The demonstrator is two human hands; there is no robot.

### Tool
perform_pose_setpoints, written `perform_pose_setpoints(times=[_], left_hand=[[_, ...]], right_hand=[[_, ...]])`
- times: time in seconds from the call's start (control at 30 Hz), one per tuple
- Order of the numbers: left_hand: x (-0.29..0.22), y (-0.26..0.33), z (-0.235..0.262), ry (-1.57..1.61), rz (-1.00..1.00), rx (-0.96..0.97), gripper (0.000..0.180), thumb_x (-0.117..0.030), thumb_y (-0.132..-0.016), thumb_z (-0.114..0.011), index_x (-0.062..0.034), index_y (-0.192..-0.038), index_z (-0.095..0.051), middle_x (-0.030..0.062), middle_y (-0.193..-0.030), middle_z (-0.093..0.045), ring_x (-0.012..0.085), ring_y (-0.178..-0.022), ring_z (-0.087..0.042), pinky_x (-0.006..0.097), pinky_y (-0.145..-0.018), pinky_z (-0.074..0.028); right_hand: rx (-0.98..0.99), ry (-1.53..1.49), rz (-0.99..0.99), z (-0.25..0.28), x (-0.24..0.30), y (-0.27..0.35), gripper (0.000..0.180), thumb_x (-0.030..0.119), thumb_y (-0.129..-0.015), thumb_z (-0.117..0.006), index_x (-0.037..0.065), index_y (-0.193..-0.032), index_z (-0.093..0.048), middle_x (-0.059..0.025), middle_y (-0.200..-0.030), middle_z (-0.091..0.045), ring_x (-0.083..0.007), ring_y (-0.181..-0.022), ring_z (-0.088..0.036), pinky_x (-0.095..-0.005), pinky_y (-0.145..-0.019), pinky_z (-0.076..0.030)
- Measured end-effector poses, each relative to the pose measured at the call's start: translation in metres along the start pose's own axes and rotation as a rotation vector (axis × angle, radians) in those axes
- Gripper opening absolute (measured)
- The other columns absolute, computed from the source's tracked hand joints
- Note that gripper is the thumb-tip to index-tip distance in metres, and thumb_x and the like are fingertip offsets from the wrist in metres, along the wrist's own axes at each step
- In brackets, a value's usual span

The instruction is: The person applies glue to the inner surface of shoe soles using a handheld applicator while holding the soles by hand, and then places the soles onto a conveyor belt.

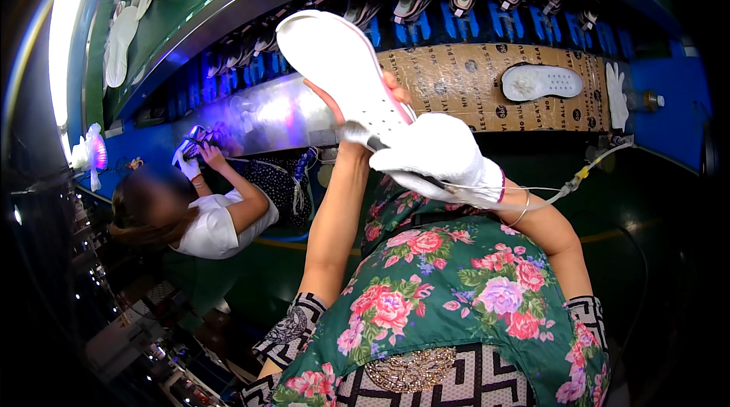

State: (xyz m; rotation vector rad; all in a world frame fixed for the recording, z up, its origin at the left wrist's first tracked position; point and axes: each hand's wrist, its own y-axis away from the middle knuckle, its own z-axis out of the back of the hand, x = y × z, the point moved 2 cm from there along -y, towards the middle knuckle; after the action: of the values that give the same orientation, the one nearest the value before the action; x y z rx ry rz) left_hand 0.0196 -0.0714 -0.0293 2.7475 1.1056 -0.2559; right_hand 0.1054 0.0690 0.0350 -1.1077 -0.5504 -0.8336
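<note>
A white shoe sole (327, 49) is held up in front of me, its heel end toward my body and its inner face with small holes showing. My bare left hand (330, 105) grips it from beneath, the thumb and fingers at opposite edges. My right hand (437, 152), in a white knit glove, is closed round a brush (372, 141) with a dark handle. The brush's light bristles lie against the heel end of the sole. A thin clear tube (566, 188) runs from the right hand toward the bench. The brush handle is partly hidden by the glove.
A second sole (559, 81) lies on the cardboard-covered bench (449, 103), near a white glove (616, 95). Behind, several shoes (411, 5) sit on blue holders. A co-worker (220, 220) handles a shoe at left. More white pieces (120, 42) lie on the green upper shelf.
</note>
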Motion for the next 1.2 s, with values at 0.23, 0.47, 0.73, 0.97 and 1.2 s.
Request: perform_pose_setpoints(times=[0.23, 0.47, 0.73, 0.97, 1.2], left_hand=[[-0.008, -0.008, 0.013, -0.121, -0.14, -0.017, 0.109, -0.097, -0.066, -0.031, 0.003, -0.101, -0.057, 0.014, -0.091, -0.06, 0.0286, -0.081, -0.06, 0.042, -0.074, -0.051], [-0.013, -0.008, 0.009, -0.094, -0.116, -0.088, 0.104, -0.094, -0.07, -0.031, -0.0007, -0.109, -0.057, 0.0151, -0.09, -0.061, 0.0295, -0.078, -0.061, 0.043, -0.069, -0.052], [-0.023, -0.014, -0.004, -0.048, 0.027, 0.016, 0.102, -0.092, -0.073, -0.031, -0.0072, -0.124, -0.053, 0.0194, -0.092, -0.061, 0.034, -0.074, -0.064, 0.043, -0.056, -0.056], [-0.034, -0.022, -0.001, -0.314, 0.242, -0.018, 0.104, -0.089, -0.077, -0.024, -0.005, -0.132, -0.049, 0.0232, -0.091, -0.064, 0.0338, -0.072, -0.069, 0.041, -0.056, -0.06], [-0.038, -0.028, 0.005, -0.298, 0.477, 0.001, 0.094, -0.082, -0.081, -0.037, -0.0099, -0.141, -0.044, 0.0286, -0.102, -0.062, 0.0405, -0.077, -0.069, 0.046, -0.061, -0.061]], right_hand=[[0.013, 0.083, 0.025, 0.005, 0.004, -0.002, 0.028, 0.008, -0.073, -0.076, 0.016, -0.099, -0.074, -0.0028, -0.077, -0.067, -0.0213, -0.069, -0.064, -0.0321, -0.059, -0.048], [-0.039, 0.071, -0.011, 0.014, -0.003, -0.004, 0.028, 0.006, -0.072, -0.075, 0.013, -0.1, -0.072, -0.0059, -0.086, -0.071, -0.0243, -0.075, -0.068, -0.0332, -0.068, -0.052], [0.011, -0.23, -0.043, 0.015, 0.001, -0.009, 0.022, 0.005, -0.073, -0.075, 0.011, -0.095, -0.074, -0.0062, -0.087, -0.071, -0.0233, -0.074, -0.069, -0.0322, -0.068, -0.054], [0.137, -0.026, 0.055, 0.003, 0.003, -0.001, 0.029, 0.008, -0.073, -0.074, 0.018, -0.101, -0.072, -0.002, -0.086, -0.07, -0.0239, -0.072, -0.066, -0.0332, -0.064, -0.051], [0.231, 0.091, 0.054, 0.005, -0.001, -0.003, 0.032, 0.007, -0.073, -0.073, 0.016, -0.103, -0.069, -0.0039, -0.092, -0.069, -0.0236, -0.075, -0.066, -0.0335, -0.064, -0.051]])
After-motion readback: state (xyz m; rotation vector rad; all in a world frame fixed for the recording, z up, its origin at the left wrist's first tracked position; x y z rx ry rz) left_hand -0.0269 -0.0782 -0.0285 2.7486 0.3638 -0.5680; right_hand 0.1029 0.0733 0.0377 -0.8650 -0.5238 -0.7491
